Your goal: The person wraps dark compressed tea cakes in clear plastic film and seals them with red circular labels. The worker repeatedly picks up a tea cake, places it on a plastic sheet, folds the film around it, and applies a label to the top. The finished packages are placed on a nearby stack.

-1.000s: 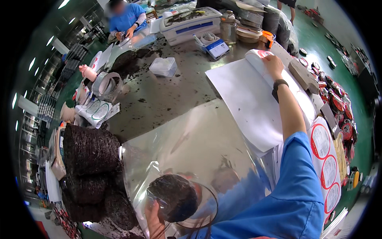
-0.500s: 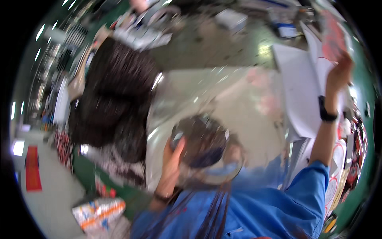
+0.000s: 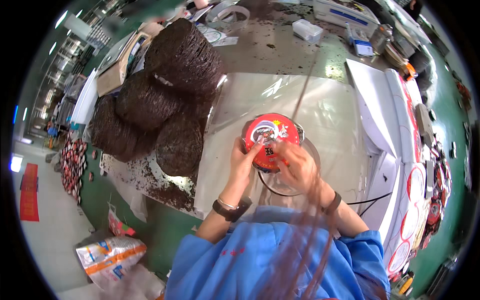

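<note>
A round red printed label [image 3: 289, 131] lies over a dark round cake, whose rim mostly hides beneath it. Thumb on the label's left edge, my left hand [image 3: 242, 159] grips the disc from the side, its other fingers out of sight below. My right hand [image 3: 298, 165] has its fingers bent and pressed together at the label's right part. A clear round rim [image 3: 280, 193] shows under my right wrist. All this is above the shiny pale plastic-covered work surface [image 3: 230, 112].
Large dark round cakes [image 3: 182, 55] of layered material are stacked at the left, with crumbs around them. White sheets with red rings [image 3: 413, 181] line the right side. Toward the back stand a clear plastic box [image 3: 307, 31] and a roll of tape [image 3: 232, 16]. A black cord [image 3: 372, 199] crosses the right.
My right hand has come from the raised sheets at far right down to the cake. A red label now covers the previously bare dark top. My left hand remains at the cake's left side.
</note>
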Demonstrator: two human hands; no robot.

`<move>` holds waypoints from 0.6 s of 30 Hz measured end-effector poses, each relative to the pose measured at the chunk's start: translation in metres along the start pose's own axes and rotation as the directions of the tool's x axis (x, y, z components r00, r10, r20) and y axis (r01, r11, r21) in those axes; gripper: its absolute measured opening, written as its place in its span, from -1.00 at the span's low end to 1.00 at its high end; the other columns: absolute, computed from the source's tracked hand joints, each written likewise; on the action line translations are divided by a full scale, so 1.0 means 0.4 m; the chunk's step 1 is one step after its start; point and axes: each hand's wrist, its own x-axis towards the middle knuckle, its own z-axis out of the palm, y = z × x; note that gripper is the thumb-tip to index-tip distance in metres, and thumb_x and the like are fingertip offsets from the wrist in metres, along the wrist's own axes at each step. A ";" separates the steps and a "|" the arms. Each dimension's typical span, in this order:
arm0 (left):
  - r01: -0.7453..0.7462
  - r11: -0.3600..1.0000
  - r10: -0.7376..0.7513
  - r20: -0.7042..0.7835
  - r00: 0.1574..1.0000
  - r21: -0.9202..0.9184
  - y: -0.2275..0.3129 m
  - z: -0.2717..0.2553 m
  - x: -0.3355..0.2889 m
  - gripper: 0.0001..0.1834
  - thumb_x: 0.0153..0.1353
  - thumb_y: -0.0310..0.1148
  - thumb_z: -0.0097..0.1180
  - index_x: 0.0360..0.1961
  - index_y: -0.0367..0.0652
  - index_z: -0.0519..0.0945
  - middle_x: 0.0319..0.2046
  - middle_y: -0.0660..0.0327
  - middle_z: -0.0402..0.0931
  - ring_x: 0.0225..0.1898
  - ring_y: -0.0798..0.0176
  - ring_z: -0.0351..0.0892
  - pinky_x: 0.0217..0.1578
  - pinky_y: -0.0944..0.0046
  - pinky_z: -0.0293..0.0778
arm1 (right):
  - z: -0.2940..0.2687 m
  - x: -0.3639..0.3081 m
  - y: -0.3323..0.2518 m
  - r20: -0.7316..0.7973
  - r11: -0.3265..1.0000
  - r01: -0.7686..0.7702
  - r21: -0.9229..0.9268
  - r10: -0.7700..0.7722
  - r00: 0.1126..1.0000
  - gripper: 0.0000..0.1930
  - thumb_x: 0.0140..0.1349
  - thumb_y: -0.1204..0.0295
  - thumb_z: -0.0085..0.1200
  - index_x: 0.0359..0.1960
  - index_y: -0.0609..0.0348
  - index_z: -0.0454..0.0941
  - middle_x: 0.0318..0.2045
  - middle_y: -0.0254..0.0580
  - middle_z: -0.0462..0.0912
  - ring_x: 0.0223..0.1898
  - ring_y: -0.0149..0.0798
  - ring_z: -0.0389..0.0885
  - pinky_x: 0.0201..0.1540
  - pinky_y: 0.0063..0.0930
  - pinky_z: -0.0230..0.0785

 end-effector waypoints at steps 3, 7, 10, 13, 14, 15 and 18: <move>-0.042 0.993 0.049 0.067 0.997 -0.110 0.003 -0.004 -0.011 -0.50 0.36 -0.12 0.31 0.12 -0.25 0.49 0.00 0.17 0.57 0.04 0.36 0.53 0.10 0.25 0.46 | -0.020 0.025 -0.028 -0.269 0.978 -0.203 -0.052 0.182 0.946 -0.33 0.12 0.46 0.39 0.28 0.35 0.40 0.20 0.11 0.52 0.18 0.10 0.57 0.34 -0.13 0.38; -0.078 0.979 0.115 0.193 0.975 -0.188 0.005 0.010 -0.048 -0.48 0.49 -0.01 0.10 0.23 -0.21 0.50 0.05 0.23 0.60 0.12 0.34 0.56 0.16 0.23 0.50 | -0.132 -0.064 -0.025 -0.080 0.678 -0.422 0.601 0.577 0.813 -0.19 0.21 0.38 0.42 0.42 0.32 0.23 0.18 0.02 0.53 0.22 -0.21 0.52 0.31 -0.27 0.38; -0.079 0.987 0.122 0.323 0.939 -0.143 0.021 -0.005 -0.089 -0.34 0.52 0.18 -0.11 0.33 -0.17 0.40 0.14 0.16 0.57 0.15 0.31 0.54 0.15 0.21 0.44 | -0.233 -0.149 -0.066 -0.017 0.604 -0.398 0.690 0.563 0.826 -0.31 0.26 0.42 0.37 0.39 0.20 0.32 0.13 -0.22 0.56 0.20 -0.36 0.50 0.27 -0.38 0.39; -0.126 0.988 0.144 0.254 0.956 -0.086 0.049 0.010 -0.160 -0.41 0.58 0.10 -0.18 0.32 -0.17 0.37 0.14 0.15 0.56 0.15 0.26 0.55 0.13 0.25 0.41 | -0.362 -0.308 -0.046 -0.624 0.608 0.198 0.769 0.645 0.441 -0.56 0.45 0.55 0.07 0.33 0.11 0.34 0.11 -0.23 0.57 0.14 -0.28 0.58 0.19 -0.33 0.51; -0.128 0.989 0.142 0.268 0.953 -0.069 0.049 0.017 -0.182 -0.42 0.57 0.10 -0.16 0.30 -0.17 0.39 0.13 0.15 0.57 0.14 0.26 0.55 0.13 0.25 0.40 | -0.449 -0.420 0.023 -0.743 0.708 0.340 0.618 0.386 0.546 -0.57 0.57 0.34 -0.07 0.39 0.11 0.25 0.18 -0.11 0.57 0.24 -0.12 0.55 0.27 -0.17 0.47; -0.136 0.989 0.144 0.259 0.955 -0.050 0.050 0.012 -0.203 -0.42 0.56 0.10 -0.14 0.28 -0.17 0.40 0.12 0.16 0.57 0.14 0.26 0.55 0.14 0.25 0.39 | -0.501 -0.470 -0.042 -0.764 0.693 0.383 0.611 0.392 0.512 -0.43 0.60 0.10 -0.20 0.50 0.07 0.11 0.33 0.02 0.46 0.31 -0.09 0.49 0.40 -0.05 0.27; -0.134 0.991 0.131 0.342 0.930 -0.017 0.034 0.014 -0.228 -0.48 0.57 0.04 -0.12 0.23 -0.18 0.45 0.12 0.17 0.57 0.14 0.27 0.56 0.14 0.25 0.39 | -0.601 -0.710 -0.187 -0.841 0.878 -0.302 0.371 0.455 0.293 -0.45 0.60 0.00 -0.24 0.36 0.14 0.40 0.21 -0.05 0.60 0.20 -0.13 0.59 0.34 -0.25 0.35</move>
